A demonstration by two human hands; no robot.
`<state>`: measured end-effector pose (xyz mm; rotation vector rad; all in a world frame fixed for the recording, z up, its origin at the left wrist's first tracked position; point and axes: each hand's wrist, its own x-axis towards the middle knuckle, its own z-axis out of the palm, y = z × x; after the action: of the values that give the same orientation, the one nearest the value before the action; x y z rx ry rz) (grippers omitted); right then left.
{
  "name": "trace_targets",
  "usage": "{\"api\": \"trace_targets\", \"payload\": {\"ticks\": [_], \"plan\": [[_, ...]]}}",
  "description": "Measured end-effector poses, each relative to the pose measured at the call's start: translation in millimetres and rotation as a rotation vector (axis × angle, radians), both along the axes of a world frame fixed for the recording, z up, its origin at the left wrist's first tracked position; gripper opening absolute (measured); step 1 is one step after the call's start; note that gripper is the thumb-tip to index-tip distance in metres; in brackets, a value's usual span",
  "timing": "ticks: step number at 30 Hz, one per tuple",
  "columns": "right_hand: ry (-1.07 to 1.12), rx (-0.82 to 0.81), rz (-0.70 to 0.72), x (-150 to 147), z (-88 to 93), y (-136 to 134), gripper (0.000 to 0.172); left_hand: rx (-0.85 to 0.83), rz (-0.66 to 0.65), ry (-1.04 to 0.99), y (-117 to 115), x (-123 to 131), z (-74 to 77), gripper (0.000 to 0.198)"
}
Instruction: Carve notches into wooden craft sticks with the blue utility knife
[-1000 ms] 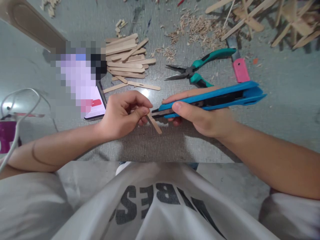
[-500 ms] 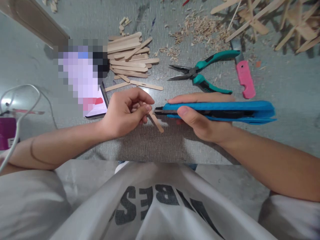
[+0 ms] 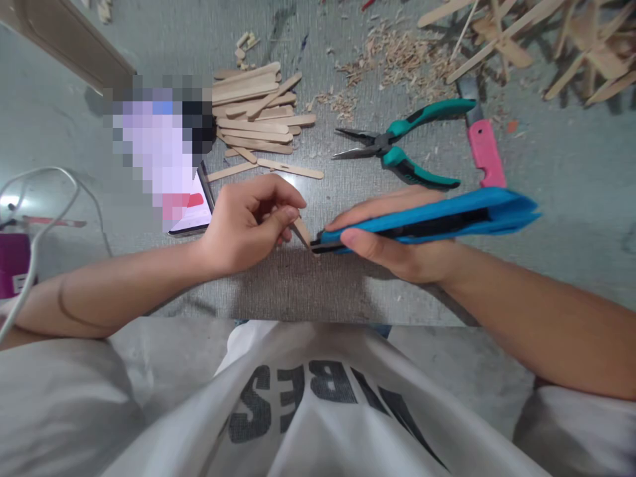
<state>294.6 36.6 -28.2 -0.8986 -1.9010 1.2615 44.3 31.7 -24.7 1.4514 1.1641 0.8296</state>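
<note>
Between its thumb and fingers, my left hand (image 3: 253, 222) pinches a small wooden stick (image 3: 301, 233) that slants down to the right. My right hand (image 3: 397, 232) is wrapped round a long blue tool with a black inner part (image 3: 437, 222), which looks like a utility knife. The tool's dark tip is at the lower end of the stick and seems to touch it. Its far end points right, tilted slightly up.
Teal pliers (image 3: 382, 142) lie open beyond my right hand, beside a pink cutter (image 3: 487, 152). Wooden sticks (image 3: 263, 112) are piled beyond my left hand, near a phone (image 3: 196, 215). Shavings (image 3: 407, 56) and stick assemblies (image 3: 591, 53) lie farther back. A white cable (image 3: 74, 192) is at left.
My right hand has moved slightly left and down with the blue tool, bringing its tip from the stick's upper part to its lower end. The tool is now more tilted. My left hand is nearly still.
</note>
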Motion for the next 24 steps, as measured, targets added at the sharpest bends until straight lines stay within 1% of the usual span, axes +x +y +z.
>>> {"api": "trace_targets", "payload": {"ticks": [1,2,3,5,7,9,13,16,20,24], "plan": [[0.015,-0.008,0.029,0,-1.2,0,0.012,-0.004,0.008,-0.006,1,0,-0.1,0.006],[0.023,-0.03,0.027,0,-1.9,0,0.012,-0.007,0.007,-0.011,1,0,-0.3,0.006],[0.031,-0.067,-0.005,0,-2.3,-1,0.013,-0.007,-0.002,-0.015,2,0,-0.4,0.006],[0.051,-0.155,-0.114,-2,-1.9,-3,0.017,-0.002,-0.019,-0.014,2,-1,-0.7,0.007],[0.051,-0.165,-0.2,-4,-0.6,-5,0.019,-0.007,-0.024,-0.003,1,-1,-0.4,0.007],[0.012,-0.095,-0.217,-4,1.4,-6,0.018,-0.013,-0.021,0.009,1,-1,0.3,0.007],[-0.087,0.06,-0.167,-5,6.7,-8,0.018,-0.021,-0.018,0.024,1,-1,1.8,0.006],[-0.109,0.123,-0.137,-6,8.5,-10,0.019,-0.031,-0.008,0.029,0,-1,1.7,0.006],[-0.13,0.207,-0.091,-8,6.2,-12,0.017,-0.025,0.002,0.042,-1,-1,0.5,0.006],[-0.125,0.243,-0.071,-9,2.9,-12,0.014,-0.009,-0.02,0.075,-1,-3,0.6,0.007]]}}
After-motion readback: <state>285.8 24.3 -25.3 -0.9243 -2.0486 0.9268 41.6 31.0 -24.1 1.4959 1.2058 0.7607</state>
